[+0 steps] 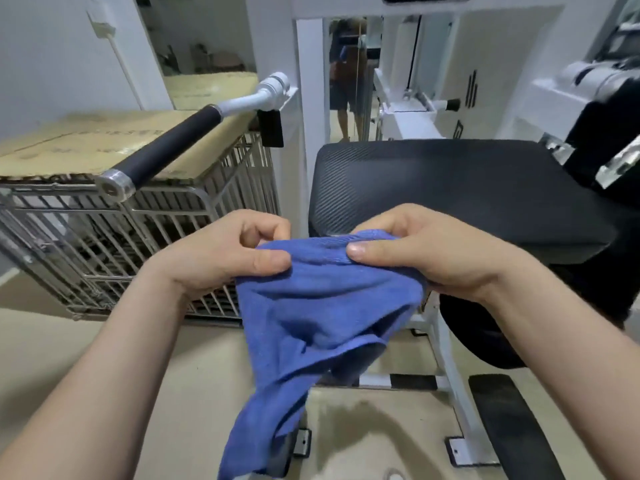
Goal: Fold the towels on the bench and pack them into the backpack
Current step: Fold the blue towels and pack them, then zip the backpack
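A blue towel [318,317] hangs in the air in front of the black padded bench [450,188]. My left hand [221,251] pinches the towel's top edge at the left, thumb on the cloth. My right hand [429,247] pinches the same edge at the right, close to the bench's front rim. The cloth sags between the two hands and trails down towards the floor. A dark rounded shape [478,334] sits under the bench at the right; I cannot tell whether it is the backpack.
A wire cage cart [104,237] topped with cardboard stands at the left. A black-gripped machine handle [166,147] reaches over it. White machine frame posts [311,98] rise behind the bench, and a black footplate [512,427] lies on the beige floor.
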`<move>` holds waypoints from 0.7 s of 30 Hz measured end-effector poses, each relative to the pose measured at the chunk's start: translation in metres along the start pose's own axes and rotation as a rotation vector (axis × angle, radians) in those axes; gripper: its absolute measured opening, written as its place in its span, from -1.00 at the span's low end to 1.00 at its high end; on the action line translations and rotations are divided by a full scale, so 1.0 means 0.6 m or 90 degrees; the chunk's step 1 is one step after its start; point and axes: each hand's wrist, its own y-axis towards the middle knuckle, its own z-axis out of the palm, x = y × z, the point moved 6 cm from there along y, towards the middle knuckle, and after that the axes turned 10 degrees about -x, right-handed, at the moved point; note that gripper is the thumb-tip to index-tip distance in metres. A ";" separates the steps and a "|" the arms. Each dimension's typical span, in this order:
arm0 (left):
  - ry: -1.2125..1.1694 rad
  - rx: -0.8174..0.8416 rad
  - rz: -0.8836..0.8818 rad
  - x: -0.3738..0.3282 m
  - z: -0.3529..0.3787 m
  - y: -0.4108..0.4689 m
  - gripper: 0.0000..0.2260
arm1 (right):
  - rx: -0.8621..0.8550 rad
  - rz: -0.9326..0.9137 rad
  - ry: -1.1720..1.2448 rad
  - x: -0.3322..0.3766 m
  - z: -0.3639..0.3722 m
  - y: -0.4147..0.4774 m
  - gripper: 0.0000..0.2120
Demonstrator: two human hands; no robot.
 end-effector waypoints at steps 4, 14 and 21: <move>0.077 0.161 -0.155 0.054 0.011 -0.019 -0.69 | 0.071 0.061 -0.038 -0.015 -0.038 -0.032 -0.87; 0.116 -0.179 -0.012 0.053 -0.052 0.077 -0.50 | -0.255 0.035 -0.492 -0.028 -0.204 -0.052 -0.90; 0.328 -0.191 -0.078 0.044 -0.099 0.156 -0.86 | -0.299 0.111 -0.481 -0.060 -0.368 -0.011 -0.91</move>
